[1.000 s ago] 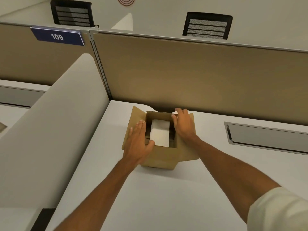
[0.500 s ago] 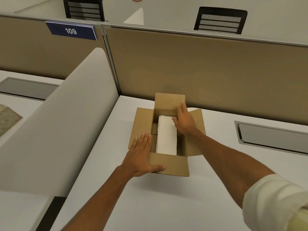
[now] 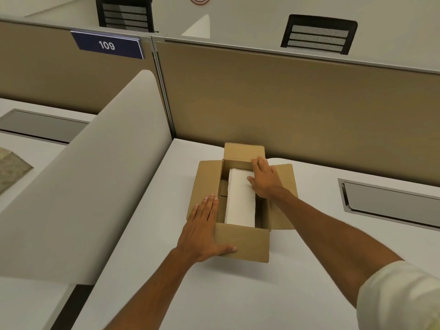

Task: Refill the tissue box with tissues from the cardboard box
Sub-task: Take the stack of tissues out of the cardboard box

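Observation:
A brown cardboard box stands open on the white desk, all its flaps folded outward. Inside lies a white stack of tissues, long side running away from me. My left hand lies flat on the box's left flap, thumb hooked over the near flap. My right hand reaches into the box at the far right, fingers spread on the far end of the stack and the box's far wall. It is not gripping anything. No tissue box is in view.
A tan partition rises right behind the box. A curved white divider borders the desk on the left. A recessed metal cable tray sits in the desk to the right. Two black chairs stand beyond the partition.
The box flaps were folded back and the box opened fully. My left hand slid down to the left and near flaps; my right hand moved onto the far end of the tissues.

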`<state>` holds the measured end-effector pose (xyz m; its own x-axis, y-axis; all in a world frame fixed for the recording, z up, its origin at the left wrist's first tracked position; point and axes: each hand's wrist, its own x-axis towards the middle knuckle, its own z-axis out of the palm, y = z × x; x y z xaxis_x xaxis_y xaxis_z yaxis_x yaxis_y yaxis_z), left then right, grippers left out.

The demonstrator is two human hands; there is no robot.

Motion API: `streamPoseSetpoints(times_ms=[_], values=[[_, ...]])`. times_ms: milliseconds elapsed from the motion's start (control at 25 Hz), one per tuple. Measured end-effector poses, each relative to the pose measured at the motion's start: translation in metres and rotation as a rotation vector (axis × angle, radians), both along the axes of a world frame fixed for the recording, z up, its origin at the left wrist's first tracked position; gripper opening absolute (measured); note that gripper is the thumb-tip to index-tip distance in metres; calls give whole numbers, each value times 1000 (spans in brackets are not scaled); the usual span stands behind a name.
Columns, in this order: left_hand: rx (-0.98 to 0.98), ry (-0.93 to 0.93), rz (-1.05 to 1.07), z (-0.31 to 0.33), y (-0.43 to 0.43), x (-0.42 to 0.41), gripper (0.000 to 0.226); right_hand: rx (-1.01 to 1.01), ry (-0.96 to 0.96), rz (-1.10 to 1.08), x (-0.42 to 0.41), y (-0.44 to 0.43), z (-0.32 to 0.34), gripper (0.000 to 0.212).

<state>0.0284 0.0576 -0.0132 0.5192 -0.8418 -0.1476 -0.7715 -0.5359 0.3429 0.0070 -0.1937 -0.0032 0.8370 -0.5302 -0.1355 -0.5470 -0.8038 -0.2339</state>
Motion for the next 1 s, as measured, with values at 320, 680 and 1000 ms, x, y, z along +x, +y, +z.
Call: streamPoseSetpoints(times_ms=[320,680,1000], values=[[-7,3,19,-1,-1,1,137,534,-117,-476,-11,66,-5,77],[-2,-61,-3,-2,-2,2,136,962,-120,-760,-12,60,-17,65],[27,-81,-8,-4,-1,2,134,1151,-48,-858,-1,43,-13,76]])
